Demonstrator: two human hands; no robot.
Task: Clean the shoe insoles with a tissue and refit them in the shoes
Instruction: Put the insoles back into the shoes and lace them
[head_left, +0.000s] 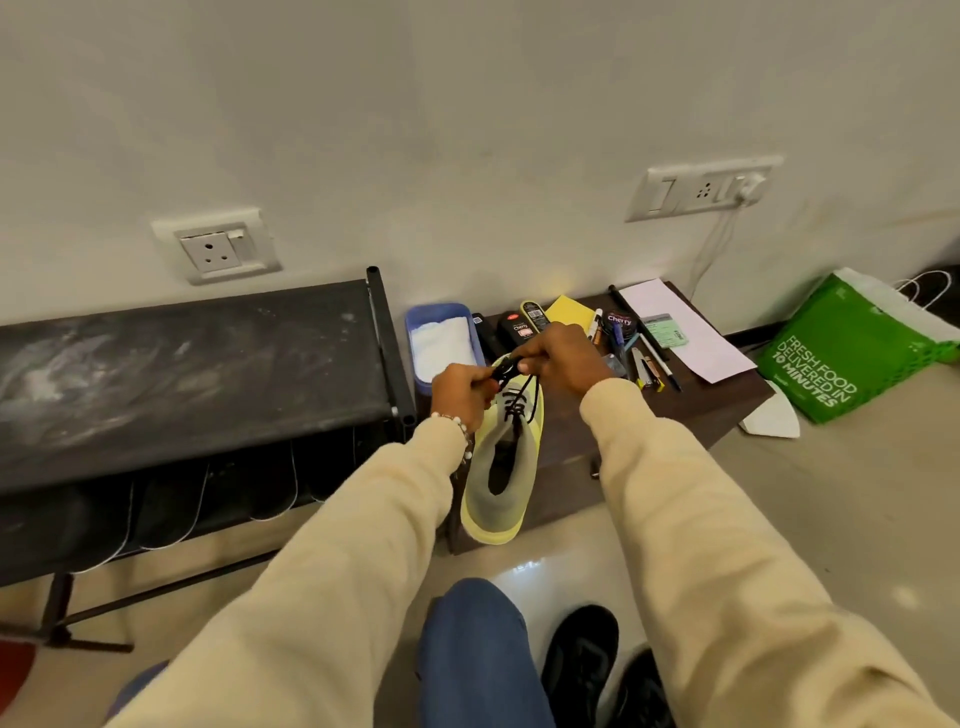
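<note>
A yellow-green shoe (501, 467) with black laces (514, 397) lies on a low dark table (701, 410), heel toward me and hanging over the front edge. My left hand (460, 392) and my right hand (563, 358) meet above its toe end, and both pinch the black laces between fingers and thumb. The shoe's opening looks dark; I cannot tell whether an insole sits inside. A blue tub (415, 322) with white tissue (441, 345) stands just behind my left hand. A white insole-shaped piece (771, 418) lies on the floor to the right of the table.
Shoe polish tins (519, 327), pens (649, 364) and papers (680, 332) crowd the table's back. A black rack (182, 374) with shoes underneath stands on the left. A green bag (852, 353) leans at the right wall. A black shoe (579, 670) rests on the floor near my knee (478, 654).
</note>
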